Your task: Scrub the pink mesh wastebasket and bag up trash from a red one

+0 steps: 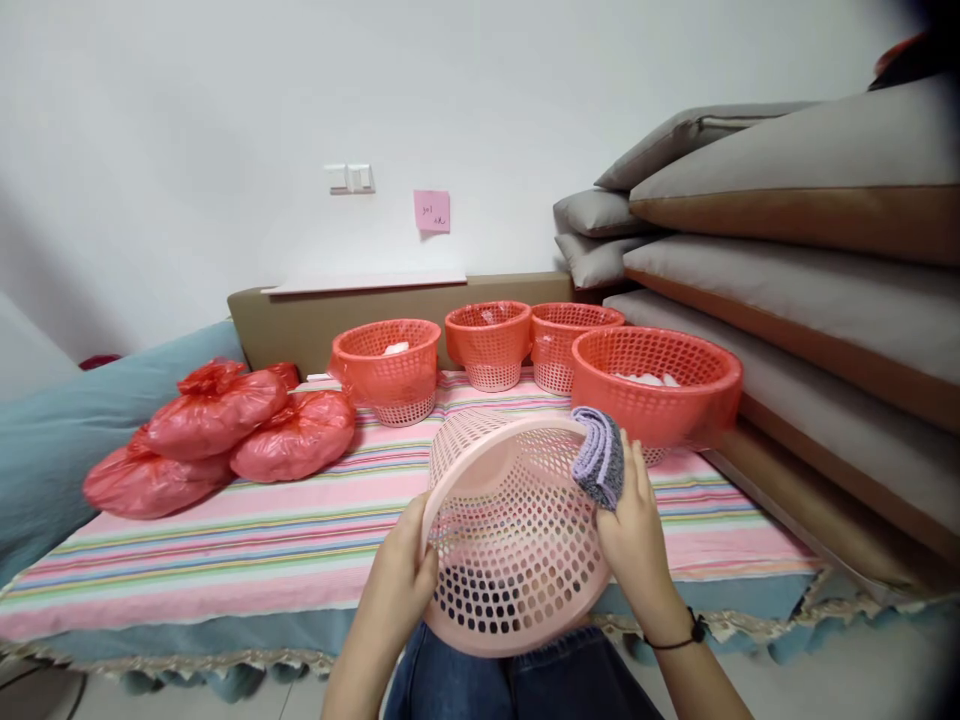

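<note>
A pale pink perforated plastic basket (517, 500) is tipped on its side above my lap, its mouth turned toward me. My left hand (405, 560) grips the basket's left rim, thumb inside and fingers behind. At the right rim, my right hand (630, 520) is closed around a folded purple and grey cloth (600, 455), which lies against the rim. A dark band circles my right wrist. Just beyond the cloth stands a red-lined basket (660, 370) with white items inside.
Three more red-lined baskets (394, 350), (489, 335), (574, 335) stand along the back. Knotted red plastic bags (217, 410) are piled at left on the striped cover (247, 540). Stacked grey and brown cushions (795, 270) rise at right. A pink note (432, 211) hangs on the wall.
</note>
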Motion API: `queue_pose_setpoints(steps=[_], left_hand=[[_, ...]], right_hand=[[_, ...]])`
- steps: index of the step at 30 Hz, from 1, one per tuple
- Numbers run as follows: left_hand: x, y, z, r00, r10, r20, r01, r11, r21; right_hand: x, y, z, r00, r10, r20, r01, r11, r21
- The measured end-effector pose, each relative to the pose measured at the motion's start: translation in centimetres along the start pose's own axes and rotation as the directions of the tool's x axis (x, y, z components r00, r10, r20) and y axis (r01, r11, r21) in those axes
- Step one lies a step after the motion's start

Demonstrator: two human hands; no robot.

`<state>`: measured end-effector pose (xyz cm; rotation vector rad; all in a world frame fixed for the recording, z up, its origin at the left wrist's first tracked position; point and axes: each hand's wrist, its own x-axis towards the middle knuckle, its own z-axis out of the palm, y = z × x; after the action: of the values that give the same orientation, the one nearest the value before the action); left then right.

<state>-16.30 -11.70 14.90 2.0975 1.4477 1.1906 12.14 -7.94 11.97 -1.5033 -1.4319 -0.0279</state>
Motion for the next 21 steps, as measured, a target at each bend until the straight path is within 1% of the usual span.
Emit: queue_pose_setpoints(steps=[2,3,5,6,7,8,10,11,12,13,14,16,18,19,20,21], left_hand=[[0.0,-0.1,-0.1,1.0,-0.004,0.006,0.004,1.0,0.007],[0.1,-0.1,0.0,1.0,-0.006,0.007,0.006,1.0,0.008],[0.3,0.1,0.3,1.0,-0.006,0.015,0.006,1.0,0.008],[0.5,0.2,0.5,1.0,0.0,0.021,-0.001,1.0,0.008],[0.7,0.4,0.7,1.0,0.012,0.024,-0.012,1.0,0.007],[0.9,0.6,0.8,0.999,0.028,0.024,-0.028,1.0,0.004],[1.3,1.0,1.1,0.998,0.064,0.017,-0.064,0.998,-0.011],[1.4,1.1,1.1,0.997,0.076,0.011,-0.076,0.997,-0.018],[1.5,1.1,1.2,0.997,0.082,0.005,-0.082,0.996,-0.02],[1.5,1.1,1.2,0.997,0.082,0.001,-0.082,0.996,-0.016],[1.4,1.0,1.1,0.997,0.078,0.001,-0.078,0.997,-0.009],[1.2,0.8,1.0,0.998,0.066,0.004,-0.066,0.998,0.009],[1.0,0.7,1.0,0.999,0.052,0.017,-0.052,0.999,0.015],[0.9,0.8,1.0,0.999,0.046,0.023,-0.046,0.999,0.015],[0.8,0.8,1.0,0.999,0.042,0.028,-0.043,0.999,0.014],[0.8,0.9,1.1,0.999,0.04,0.033,-0.04,0.999,0.013]], right_hand=[[0.2,-0.5,-0.1,1.0,-0.021,-0.013,0.021,1.0,0.015],[0.5,-1.2,-0.3,0.999,-0.053,-0.005,0.053,0.999,0.0],[1.4,-3.5,-0.7,0.985,-0.162,0.057,0.165,0.985,-0.05],[1.8,-4.9,-0.8,0.965,-0.237,0.114,0.246,0.967,-0.067],[2.2,-6.5,-1.0,0.925,-0.334,0.179,0.35,0.934,-0.068],[2.4,-8.0,-1.1,0.868,-0.431,0.246,0.456,0.888,-0.055],[2.5,-10.5,-1.0,0.715,-0.602,0.355,0.64,0.768,0.013],[2.5,-11.2,-0.9,0.655,-0.651,0.384,0.691,0.721,0.043],[2.3,-11.7,-0.7,0.622,-0.675,0.396,0.716,0.695,0.061],[2.2,-11.7,-0.6,0.625,-0.676,0.39,0.715,0.696,0.061],[2.0,-11.3,-0.4,0.659,-0.656,0.368,0.693,0.72,0.043],[1.7,-9.6,-0.2,0.773,-0.563,0.291,0.591,0.806,-0.012],[1.2,-7.0,-0.1,0.892,-0.414,0.185,0.43,0.901,-0.056],[0.9,-5.6,-0.1,0.937,-0.324,0.13,0.335,0.94,-0.068],[0.6,-4.3,-0.1,0.969,-0.233,0.081,0.239,0.969,-0.07],[0.4,-3.1,0.0,0.988,-0.147,0.042,0.149,0.987,-0.064]])
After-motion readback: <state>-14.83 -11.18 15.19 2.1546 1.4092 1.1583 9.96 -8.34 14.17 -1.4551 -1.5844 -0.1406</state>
